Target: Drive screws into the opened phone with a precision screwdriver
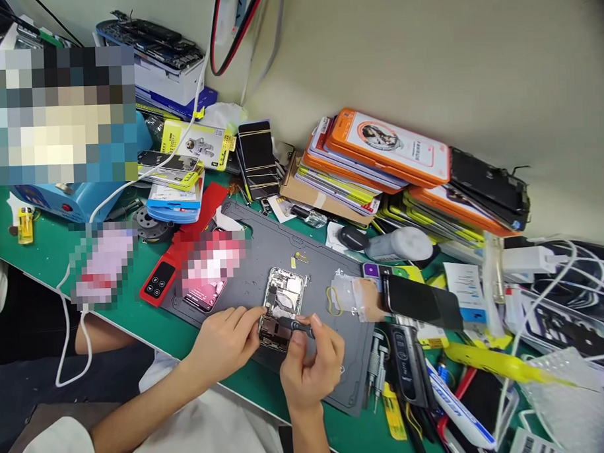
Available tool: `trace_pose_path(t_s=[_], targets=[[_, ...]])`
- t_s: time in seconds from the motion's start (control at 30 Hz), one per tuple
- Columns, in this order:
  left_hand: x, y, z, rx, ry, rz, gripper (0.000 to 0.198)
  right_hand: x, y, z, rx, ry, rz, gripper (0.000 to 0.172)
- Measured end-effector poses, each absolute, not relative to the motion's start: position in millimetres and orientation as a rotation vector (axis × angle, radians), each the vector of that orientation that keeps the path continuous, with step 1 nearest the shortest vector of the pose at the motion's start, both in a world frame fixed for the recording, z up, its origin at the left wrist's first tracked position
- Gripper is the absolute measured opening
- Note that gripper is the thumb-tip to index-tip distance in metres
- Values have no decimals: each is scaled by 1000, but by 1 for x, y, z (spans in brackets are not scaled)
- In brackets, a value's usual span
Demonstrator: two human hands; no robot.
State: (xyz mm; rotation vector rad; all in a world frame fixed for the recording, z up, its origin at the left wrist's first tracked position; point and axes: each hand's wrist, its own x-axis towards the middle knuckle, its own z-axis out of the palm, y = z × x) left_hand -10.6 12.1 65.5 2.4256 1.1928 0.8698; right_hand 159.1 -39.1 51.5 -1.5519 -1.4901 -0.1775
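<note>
An opened phone (288, 288) lies on the grey work mat (302, 236), its inner boards and metal parts bare. My left hand (225, 343) grips the phone's left edge, fingers bent and closed against it. In my right hand (314, 361) is a slim dark hand tool (289, 323), pinched between thumb and fingers over the lower part of the phone. Its tip points toward the phone's middle; the exact kind of tool cannot be made out. Left of my hands, a second phone (205, 292) with a lit pinkish screen rests on the mat, partly blurred out.
A red case with black buttons (158, 282) lies left of the mat. Orange boxes (388, 144) are stacked behind. Right of the mat are a dark phone screen (422, 301), screwdrivers (376, 366) and a yellow tool (495, 362). A white cable (63, 347) hangs over the left edge.
</note>
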Motion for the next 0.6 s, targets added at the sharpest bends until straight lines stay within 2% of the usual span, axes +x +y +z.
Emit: trace_pose_path(t_s=[0.2, 0.33, 0.4, 0.53, 0.6], targets=[[-11, 14, 66, 2465, 1196, 845, 27, 153, -37, 52, -1595, -1375, -53, 58], [-14, 17, 68, 2521, 1106, 840, 19, 176, -43, 69, -1719, -1142, -121, 63], [-16, 19, 69, 2544, 1039, 851, 18, 193, -48, 79, -1827, -1146, -104, 60], [-19, 28, 69, 2589, 946, 895, 27, 213, -55, 82, -2027, -1310, 13, 43], [-19, 32, 66, 2638, 957, 903, 30, 215, -55, 77, -2085, -1329, 23, 45]])
